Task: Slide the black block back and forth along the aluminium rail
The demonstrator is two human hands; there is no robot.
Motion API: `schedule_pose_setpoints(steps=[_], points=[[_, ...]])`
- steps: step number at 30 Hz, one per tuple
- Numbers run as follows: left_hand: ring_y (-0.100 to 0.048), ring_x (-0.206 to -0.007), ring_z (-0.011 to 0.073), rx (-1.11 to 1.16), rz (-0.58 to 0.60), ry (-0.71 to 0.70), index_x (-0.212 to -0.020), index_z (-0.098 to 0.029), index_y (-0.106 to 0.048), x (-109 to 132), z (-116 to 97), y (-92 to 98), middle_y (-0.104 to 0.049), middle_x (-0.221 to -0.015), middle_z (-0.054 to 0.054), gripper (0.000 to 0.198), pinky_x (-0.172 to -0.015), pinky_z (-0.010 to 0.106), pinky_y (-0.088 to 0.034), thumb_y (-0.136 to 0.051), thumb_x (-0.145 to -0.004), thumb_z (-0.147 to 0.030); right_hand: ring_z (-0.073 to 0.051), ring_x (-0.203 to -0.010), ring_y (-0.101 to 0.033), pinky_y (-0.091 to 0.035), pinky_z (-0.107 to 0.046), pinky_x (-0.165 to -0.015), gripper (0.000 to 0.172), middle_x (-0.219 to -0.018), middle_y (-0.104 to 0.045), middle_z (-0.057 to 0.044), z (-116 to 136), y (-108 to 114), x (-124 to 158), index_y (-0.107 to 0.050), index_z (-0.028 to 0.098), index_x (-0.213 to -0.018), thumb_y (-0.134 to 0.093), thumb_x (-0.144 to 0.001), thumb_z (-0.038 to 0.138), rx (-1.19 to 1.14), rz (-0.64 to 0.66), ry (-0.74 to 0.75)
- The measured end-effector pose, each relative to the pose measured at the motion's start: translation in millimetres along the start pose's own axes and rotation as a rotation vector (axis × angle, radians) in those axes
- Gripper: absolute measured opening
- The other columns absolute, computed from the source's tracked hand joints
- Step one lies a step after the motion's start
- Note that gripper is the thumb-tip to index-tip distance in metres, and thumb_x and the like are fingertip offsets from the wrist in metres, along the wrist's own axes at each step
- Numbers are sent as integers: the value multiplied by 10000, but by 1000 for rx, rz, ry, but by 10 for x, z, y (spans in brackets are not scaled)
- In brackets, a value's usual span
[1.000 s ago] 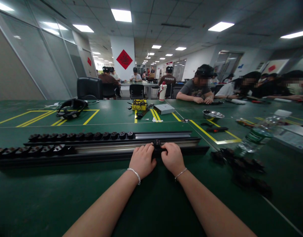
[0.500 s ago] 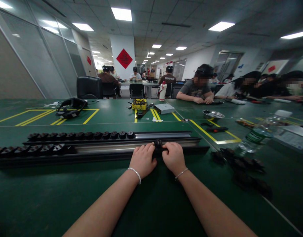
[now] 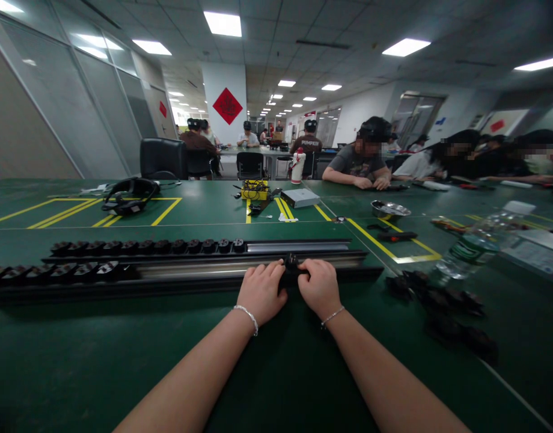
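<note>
Two long black rails lie across the green table. The near rail [image 3: 190,273] carries a row of black socket modules [image 3: 60,272] at its left end. The far rail [image 3: 299,246] holds several more black modules [image 3: 145,246]. My left hand [image 3: 259,291] and my right hand [image 3: 320,287] rest side by side on the near rail, fingers curled. Between them they pinch a small black socket module [image 3: 291,263] that sits on the rail.
A pile of loose black modules [image 3: 443,313] lies to the right, beside a lying plastic bottle [image 3: 472,243]. Farther back are a metal bowl [image 3: 389,209], a headset [image 3: 127,198], a yellow box [image 3: 254,190] and a grey box [image 3: 300,198]. Other people sit at the tables behind.
Both hands and the black module between them have shifted very slightly to the right along the rail. Nothing else has moved.
</note>
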State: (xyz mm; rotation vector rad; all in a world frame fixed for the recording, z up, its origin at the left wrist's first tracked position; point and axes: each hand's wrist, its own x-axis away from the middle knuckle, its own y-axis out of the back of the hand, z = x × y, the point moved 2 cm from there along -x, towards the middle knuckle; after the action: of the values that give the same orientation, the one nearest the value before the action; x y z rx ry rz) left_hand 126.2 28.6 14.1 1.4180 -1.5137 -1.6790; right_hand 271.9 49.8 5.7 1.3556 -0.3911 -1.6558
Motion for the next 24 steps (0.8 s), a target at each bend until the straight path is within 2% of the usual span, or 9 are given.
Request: schedule_pose_setpoints(steps=[24], points=[[-479,-988,222,6,39,2,-1153,-280,-454,-8,-9,7,-449,-1316,-17,448,-833,393,-350,-513,-710,-312,-162,-748,-518,-294,-309,-822,160,-693,-603,-15,-21,21,-4,-559,196,-674,-434,-629,107,36,-38,-33]])
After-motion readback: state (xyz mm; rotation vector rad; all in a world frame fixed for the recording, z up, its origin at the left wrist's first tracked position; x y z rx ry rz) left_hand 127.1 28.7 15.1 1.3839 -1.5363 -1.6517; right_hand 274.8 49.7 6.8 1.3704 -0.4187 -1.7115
